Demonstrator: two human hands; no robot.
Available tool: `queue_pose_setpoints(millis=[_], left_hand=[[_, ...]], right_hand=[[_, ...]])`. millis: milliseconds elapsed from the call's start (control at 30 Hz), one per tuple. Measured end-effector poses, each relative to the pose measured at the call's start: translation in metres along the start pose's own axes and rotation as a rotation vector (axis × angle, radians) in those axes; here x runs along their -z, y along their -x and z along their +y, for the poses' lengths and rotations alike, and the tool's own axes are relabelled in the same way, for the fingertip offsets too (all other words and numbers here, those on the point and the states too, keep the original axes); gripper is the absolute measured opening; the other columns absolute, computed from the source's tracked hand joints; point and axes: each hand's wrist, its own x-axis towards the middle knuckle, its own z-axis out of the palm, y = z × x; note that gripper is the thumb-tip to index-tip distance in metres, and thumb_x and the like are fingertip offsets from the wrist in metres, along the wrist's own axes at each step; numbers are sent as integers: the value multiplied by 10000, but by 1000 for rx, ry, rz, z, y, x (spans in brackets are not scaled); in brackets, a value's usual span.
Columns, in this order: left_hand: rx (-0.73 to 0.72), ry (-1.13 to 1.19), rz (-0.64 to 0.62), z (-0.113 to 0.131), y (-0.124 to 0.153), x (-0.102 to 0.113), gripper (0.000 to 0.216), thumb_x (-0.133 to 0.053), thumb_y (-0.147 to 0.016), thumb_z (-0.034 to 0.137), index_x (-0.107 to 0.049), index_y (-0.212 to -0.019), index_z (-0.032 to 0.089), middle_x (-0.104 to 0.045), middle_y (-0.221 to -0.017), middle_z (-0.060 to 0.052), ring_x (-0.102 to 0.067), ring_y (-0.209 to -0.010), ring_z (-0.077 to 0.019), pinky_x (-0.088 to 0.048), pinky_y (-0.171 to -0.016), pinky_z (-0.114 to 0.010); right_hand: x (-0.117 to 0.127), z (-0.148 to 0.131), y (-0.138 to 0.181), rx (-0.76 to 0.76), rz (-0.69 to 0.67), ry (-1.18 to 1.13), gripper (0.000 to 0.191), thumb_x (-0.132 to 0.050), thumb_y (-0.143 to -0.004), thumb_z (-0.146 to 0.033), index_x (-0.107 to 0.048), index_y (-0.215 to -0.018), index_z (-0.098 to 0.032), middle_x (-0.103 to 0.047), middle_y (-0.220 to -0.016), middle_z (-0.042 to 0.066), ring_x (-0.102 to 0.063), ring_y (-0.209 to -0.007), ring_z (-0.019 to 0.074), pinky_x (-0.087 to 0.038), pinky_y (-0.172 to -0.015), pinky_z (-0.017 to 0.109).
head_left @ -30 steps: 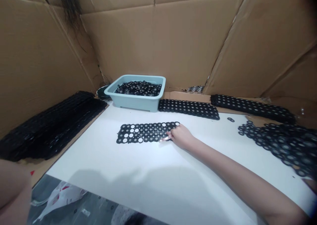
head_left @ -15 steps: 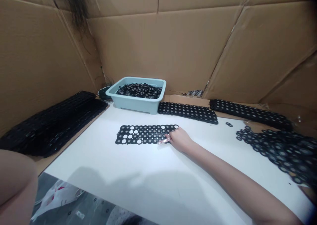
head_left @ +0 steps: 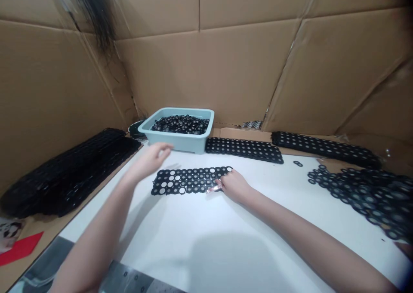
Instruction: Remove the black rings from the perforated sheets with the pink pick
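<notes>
The fingers of my right hand (head_left: 235, 186) are curled down onto the lower right edge of a strip of black rings (head_left: 190, 181), which lies flat on a white sheet (head_left: 180, 228). Just past my fingertips, a scrap of clear film (head_left: 213, 189) glints against the strip. My fingers touch it, but I cannot tell whether they are pinching it or only resting beside it.

The fingers of my left hand (head_left: 151, 158) are open and loosely spread, clenched on nothing. They hang in the air above the white sheet, near the strip's upper left end and not touching it.

Between and just beyond my two hands, past the strip, stands a pale blue plastic basin (head_left: 193, 144), heaped with loose black rings (head_left: 180, 124). It sits closer to my left fingers than to my right. Beyond my right fingertips, a second strip of black rings (head_left: 243, 150) lies beside the basin, and a third strip (head_left: 325, 146) lies farther along the same edge. Well to the right of my right hand is a sprawling heap of linked rings (head_left: 361, 194), with one small loose piece (head_left: 297, 163) between it and the strips. Well to the left of my left fingers lies a long dark stack of ring strips (head_left: 71, 172) on brown cardboard (head_left: 206, 69), which also rises as walls behind everything.
</notes>
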Motion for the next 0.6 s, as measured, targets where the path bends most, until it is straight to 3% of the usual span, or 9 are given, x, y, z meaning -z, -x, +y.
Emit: queue_pose_setpoints(millis=[100,233,600], left_hand=[[-43,-184,-128,0,3,-31,346,-295,-853,240,-558,-1048,127,-567,-1097,-120,-505,-1027,-233,-377,-872,-340],[-63,-242,-187,-3,12,-60,301,-360,-803,219,-579,-1000,157,-589,-1017,-119,-537,-939,-248,-376,-828,-351],[-24,-126,-127,-17,7,-74,228,-436,-724,221,-558,-913,193,-545,-963,-96,-445,-985,-268,-329,-867,-389]], right_hand=[[0,0,0,8,-2,5,382,-343,-865,-249,-644,-653,-150,-652,-648,96,-584,-621,178,-330,-671,296],[3,-1,-1,7,2,-2,374,-347,-863,-247,-644,-657,-153,-651,-637,91,-585,-612,180,-329,-690,305],[3,-2,-1,14,20,-25,395,-347,-876,-276,-629,-641,-132,-637,-633,95,-545,-620,165,-292,-681,300]])
